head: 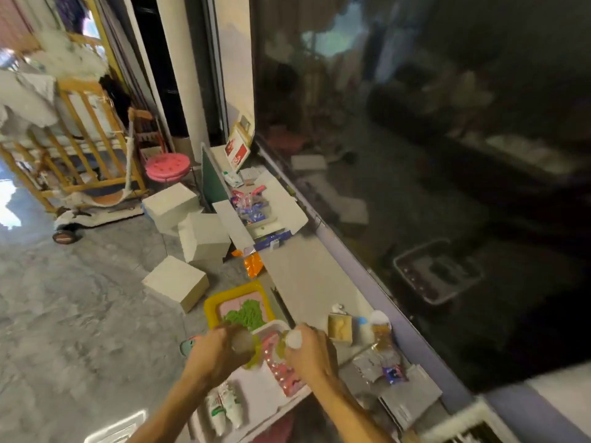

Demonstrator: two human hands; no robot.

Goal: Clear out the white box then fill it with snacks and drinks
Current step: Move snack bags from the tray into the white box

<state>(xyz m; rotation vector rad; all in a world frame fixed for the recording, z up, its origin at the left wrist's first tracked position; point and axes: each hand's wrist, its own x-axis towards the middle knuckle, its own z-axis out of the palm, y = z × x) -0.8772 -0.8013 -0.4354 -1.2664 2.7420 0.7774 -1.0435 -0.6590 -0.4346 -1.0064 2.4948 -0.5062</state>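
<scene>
Two hands meet over the white box (257, 393), which sits at the near end of a ledge (307, 276) running along a dark window (415, 155). The left hand (220, 353) has its fingers curled round the left bottle (246, 343), a bottle of yellowish drink with a pale cap. The right hand (311, 354) is wrapped the same way round the right bottle (292, 340), whose white cap shows above the knuckles. Both hands are blurred, so I cannot tell how each finger lies, or whether either bottle touches the box.

Nearer than the left fingers, under that wrist, a cluster of small white pots (224, 407) lies in the box. Between the two sets of fingers and running back under the right hand is a pink snack packet (283, 372), also in the box. To the right of the right fingers, on the ledge, are a small yellow carton (340, 327), another capped drink (380, 330) and a blue wrapper (395, 374).

Just beyond the fingers sits a yellow tray (212, 306) holding something pink and green. Farther on lies an orange packet (254, 265), with white blocks (176, 279) on the floor to the left of it. Beyond these a second open box (287, 203) holds mixed wrappers. Farthest, to the left, stand a pink stool (168, 166) and a wooden cot (86, 135).
</scene>
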